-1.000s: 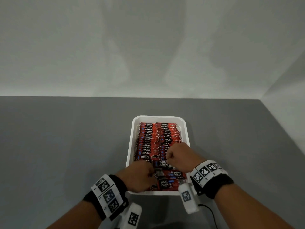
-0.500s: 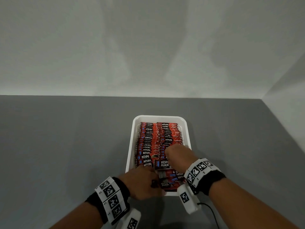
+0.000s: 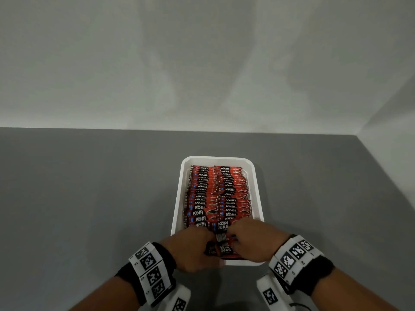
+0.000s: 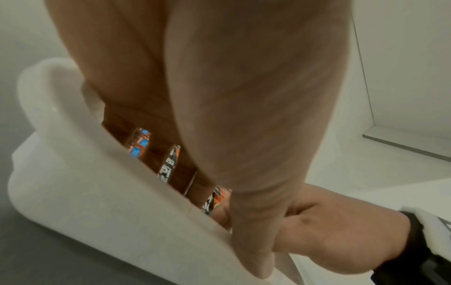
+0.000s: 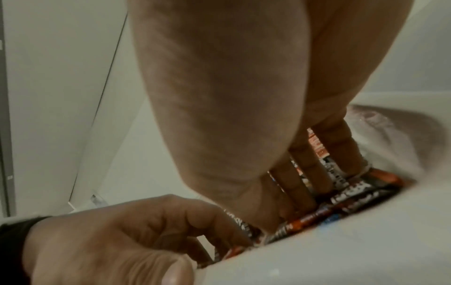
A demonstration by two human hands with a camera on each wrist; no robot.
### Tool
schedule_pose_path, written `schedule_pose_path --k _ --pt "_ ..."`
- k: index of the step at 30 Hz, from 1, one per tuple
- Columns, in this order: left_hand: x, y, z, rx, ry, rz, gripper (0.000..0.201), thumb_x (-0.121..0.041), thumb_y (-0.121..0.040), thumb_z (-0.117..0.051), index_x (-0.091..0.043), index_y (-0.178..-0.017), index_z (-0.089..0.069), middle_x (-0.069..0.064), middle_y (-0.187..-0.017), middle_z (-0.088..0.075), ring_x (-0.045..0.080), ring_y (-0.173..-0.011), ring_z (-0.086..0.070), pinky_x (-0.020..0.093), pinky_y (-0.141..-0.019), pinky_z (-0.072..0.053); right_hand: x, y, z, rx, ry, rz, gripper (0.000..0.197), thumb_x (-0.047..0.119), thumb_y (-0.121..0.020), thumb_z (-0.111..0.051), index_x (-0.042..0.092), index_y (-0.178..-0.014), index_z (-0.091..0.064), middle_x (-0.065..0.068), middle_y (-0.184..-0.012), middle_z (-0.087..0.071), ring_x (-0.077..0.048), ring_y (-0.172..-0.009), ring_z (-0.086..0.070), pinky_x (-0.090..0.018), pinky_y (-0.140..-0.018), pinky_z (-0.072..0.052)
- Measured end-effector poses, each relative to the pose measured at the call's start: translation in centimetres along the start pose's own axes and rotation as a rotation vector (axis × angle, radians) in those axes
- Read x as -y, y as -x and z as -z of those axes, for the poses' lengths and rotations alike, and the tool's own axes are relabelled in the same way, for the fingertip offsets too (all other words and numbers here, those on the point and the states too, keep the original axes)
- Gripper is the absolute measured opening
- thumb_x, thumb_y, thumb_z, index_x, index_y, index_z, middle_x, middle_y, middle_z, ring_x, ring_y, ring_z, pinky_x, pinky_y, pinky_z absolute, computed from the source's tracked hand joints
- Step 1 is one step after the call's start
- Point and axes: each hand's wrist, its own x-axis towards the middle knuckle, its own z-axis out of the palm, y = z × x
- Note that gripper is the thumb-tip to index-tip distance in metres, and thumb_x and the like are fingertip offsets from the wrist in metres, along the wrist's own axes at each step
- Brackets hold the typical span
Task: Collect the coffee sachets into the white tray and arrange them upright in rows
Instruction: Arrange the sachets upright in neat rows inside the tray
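A white tray sits on the grey table, packed with two rows of upright red coffee sachets. At its near end a few loose sachets lie flat. Both hands meet over them. My left hand curls its fingers round the loose sachets, with its thumb over the tray's near rim. My right hand digs its fingers down among the flat sachets and its thumb closes against them. Most of the loose pile is hidden under the hands.
The grey table stretches around the tray, bounded by a white wall at the back and another on the right. Marker bands wrap both wrists.
My right hand has drawn back from the upright row to the loose sachets at the tray's near end. My left hand has stayed on that pile, and the two hands now touch.
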Motion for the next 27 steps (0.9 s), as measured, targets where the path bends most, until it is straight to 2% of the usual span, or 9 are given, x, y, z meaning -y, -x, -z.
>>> schedule_pose_path --k 3,6,9,12,16,19,22,24,27 --pt "0.2 -0.1 -0.2 -0.021 -0.006 -0.003 0.045 -0.059 -0.087 -0.065 -0.027 -0.119 -0.063 -0.006 -0.112 -0.068 0.010 -0.100 -0.065 0.030 -0.091 -0.055 0.3 0.3 -0.5 0.011 -0.011 0.009 0.031 0.034 -0.095 -0.048 0.017 -0.114 -0.066 -0.003 -0.115 -0.062 -0.022 -0.103 -0.059 -0.038 -0.089 -0.052" --pt "0.5 -0.1 -0.3 -0.052 0.023 -0.014 0.045 -0.063 -0.082 -0.065 -0.031 -0.112 -0.061 -0.010 -0.106 -0.067 0.007 -0.095 -0.065 0.033 -0.089 -0.057 0.5 0.6 -0.8 0.035 -0.055 0.022 0.040 0.046 -0.096 -0.043 0.019 -0.119 -0.064 -0.003 -0.119 -0.054 -0.022 -0.107 -0.057 -0.038 -0.091 -0.051" --pt "0.7 -0.4 -0.5 -0.062 0.046 -0.023 0.042 -0.063 -0.080 -0.067 -0.030 -0.107 -0.062 -0.010 -0.101 -0.068 0.005 -0.091 -0.066 0.033 -0.087 -0.058 0.8 0.9 -0.5 0.052 -0.073 0.052 0.032 0.043 -0.099 -0.049 0.017 -0.108 -0.065 -0.005 -0.114 -0.058 -0.020 -0.103 -0.057 -0.034 -0.087 -0.050" --pt "0.5 -0.5 -0.3 -0.059 0.042 -0.061 0.035 -0.055 -0.086 -0.068 -0.025 -0.104 -0.064 -0.007 -0.098 -0.070 0.007 -0.088 -0.066 0.031 -0.086 -0.058 0.6 1.0 -0.4 0.063 -0.087 0.055 0.032 0.049 -0.091 -0.052 0.019 -0.096 -0.062 -0.004 -0.104 -0.061 -0.020 -0.094 -0.060 -0.033 -0.077 -0.051" --pt "0.3 -0.3 -0.2 -0.049 0.000 -0.095 0.030 -0.051 -0.093 -0.064 -0.023 -0.104 -0.065 -0.008 -0.098 -0.069 0.006 -0.087 -0.065 0.026 -0.086 -0.055 0.4 1.1 -0.6 0.125 -0.072 0.046 0.047 0.059 -0.084 -0.047 0.023 -0.112 -0.060 -0.001 -0.115 -0.050 -0.018 -0.102 -0.053 -0.031 -0.083 -0.047" --pt "0.6 -0.3 -0.3 -0.060 -0.047 -0.098 0.031 -0.052 -0.093 -0.062 -0.022 -0.097 -0.065 -0.006 -0.093 -0.069 0.007 -0.080 -0.063 0.025 -0.080 -0.055 0.7 1.2 -0.7 0.153 -0.092 0.042 0.046 0.049 -0.090 -0.051 0.019 -0.125 -0.056 0.000 -0.118 -0.046 -0.019 -0.106 -0.053 -0.032 -0.087 -0.047" --pt "0.6 -0.2 -0.4 -0.085 -0.059 -0.121 0.027 -0.051 -0.093 -0.063 -0.024 -0.094 -0.064 -0.006 -0.091 -0.068 0.004 -0.075 -0.059 0.012 -0.070 -0.044 0.9 1.3 -0.6 0.152 -0.133 0.038 0.034 0.040 -0.095 -0.054 0.020 -0.123 -0.055 -0.002 -0.120 -0.054 -0.020 -0.105 -0.056 -0.035 -0.090 -0.050" --pt "0.6 -0.2 -0.5 -0.086 -0.044 -0.117 0.030 -0.054 -0.092 -0.062 -0.025 -0.097 -0.064 -0.005 -0.092 -0.067 0.006 -0.077 -0.059 0.015 -0.070 -0.046 1.1 1.4 -0.4 0.150 -0.166 0.039 0.029 0.032 -0.097 -0.053 0.018 -0.123 -0.055 -0.003 -0.120 -0.056 -0.019 -0.105 -0.057 -0.034 -0.089 -0.049" --pt "0.6 -0.1 -0.4 -0.047 -0.046 -0.077 0.036 -0.058 -0.091 -0.061 -0.024 -0.100 -0.063 -0.005 -0.094 -0.066 0.011 -0.081 -0.062 0.026 -0.076 -0.053 1.2 1.3 -0.2 0.139 -0.188 0.047 0.026 0.023 -0.099 -0.050 0.017 -0.124 -0.056 -0.001 -0.117 -0.054 -0.018 -0.105 -0.055 -0.032 -0.088 -0.046"
